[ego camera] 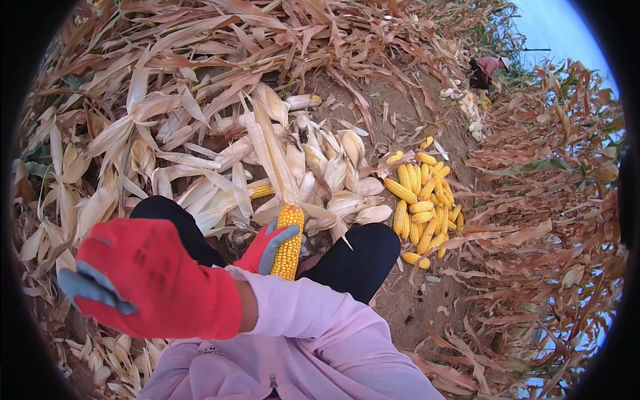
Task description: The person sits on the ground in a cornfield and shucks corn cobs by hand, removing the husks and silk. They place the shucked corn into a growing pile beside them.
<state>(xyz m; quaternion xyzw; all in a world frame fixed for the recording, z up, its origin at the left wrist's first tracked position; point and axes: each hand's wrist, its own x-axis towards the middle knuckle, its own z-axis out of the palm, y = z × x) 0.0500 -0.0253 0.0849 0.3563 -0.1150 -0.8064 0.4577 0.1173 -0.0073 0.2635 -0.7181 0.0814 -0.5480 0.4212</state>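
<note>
My left hand (267,246), in a red and grey work glove, grips a bare yellow corn cob (288,240) upright between my knees. Long pale husk leaves (272,145) are still attached at the cob's far end and fold outward. My right hand (155,280), gloved alike, is raised on the left with its arm crossing in front of my body. Its fingers are curled in, and nothing shows sticking out of them; the palm is hidden. Beyond my knees lies a heap of unhusked corn ears (320,155) among loose husks.
A pile of husked yellow cobs (425,200) lies on bare soil (415,310) to the right. Dry corn stalks (300,35) cover the ground ahead, and more stalks (540,225) line the right. A person (487,69) crouches far off near pale corn ears (470,112).
</note>
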